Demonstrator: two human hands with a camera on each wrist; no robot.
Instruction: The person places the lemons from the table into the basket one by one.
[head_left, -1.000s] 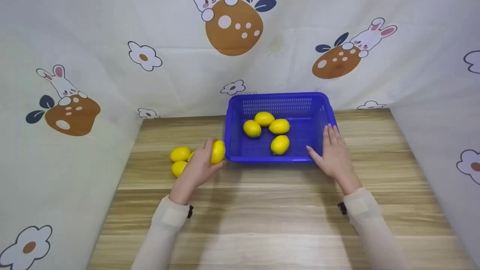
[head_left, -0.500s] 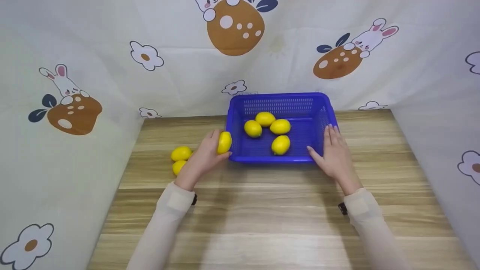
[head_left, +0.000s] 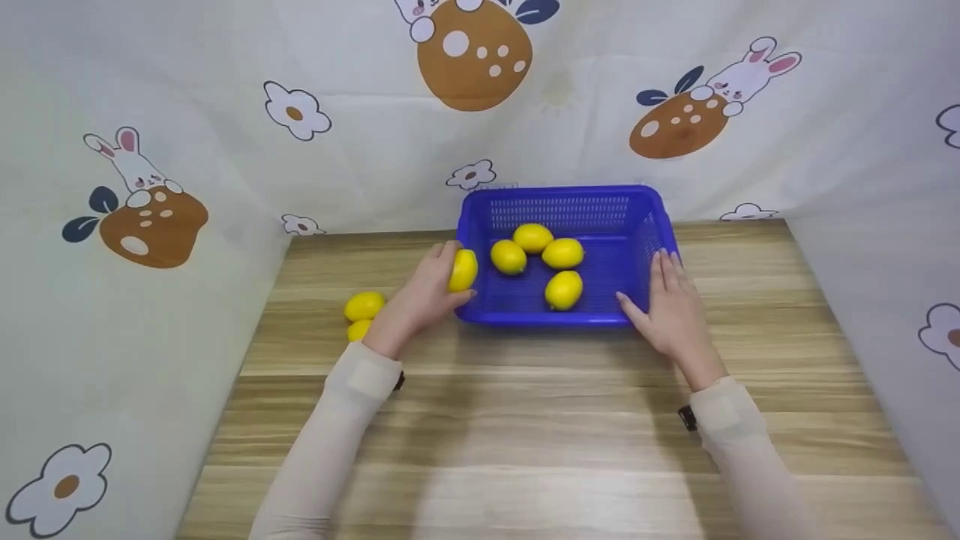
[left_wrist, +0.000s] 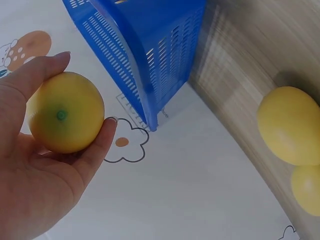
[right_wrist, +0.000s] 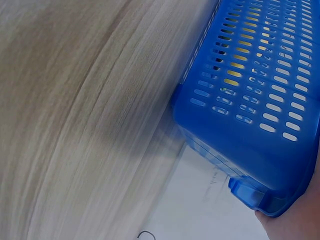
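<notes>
My left hand (head_left: pixel 426 294) grips a yellow lemon (head_left: pixel 463 271) at the left rim of a blue plastic basket (head_left: pixel 547 319). In the left wrist view the fingers and thumb wrap the lemon (left_wrist: pixel 66 112), its greenish stem end facing the camera, with the basket wall (left_wrist: pixel 145 60) close beside it. Several lemons (head_left: pixel 563 290) lie inside the basket, mostly toward its left half. My right hand (head_left: pixel 670 311) rests on the right rim, fingers straight; the right wrist view catches only part of that hand (right_wrist: pixel 295 220) against the basket's outside.
Two lemons show on the wooden table (head_left: pixel 525 435) left of the basket: a rear lemon (head_left: pixel 364 307) and a nearer lemon (head_left: pixel 358 330), the latter partly covered by my left forearm. A printed cloth (head_left: pixel 360 172) hangs behind the table and along both sides.
My left hand has carried its lemon up and to the right, from beside the basket to over its left rim. My right hand and the basket have stayed in place.
</notes>
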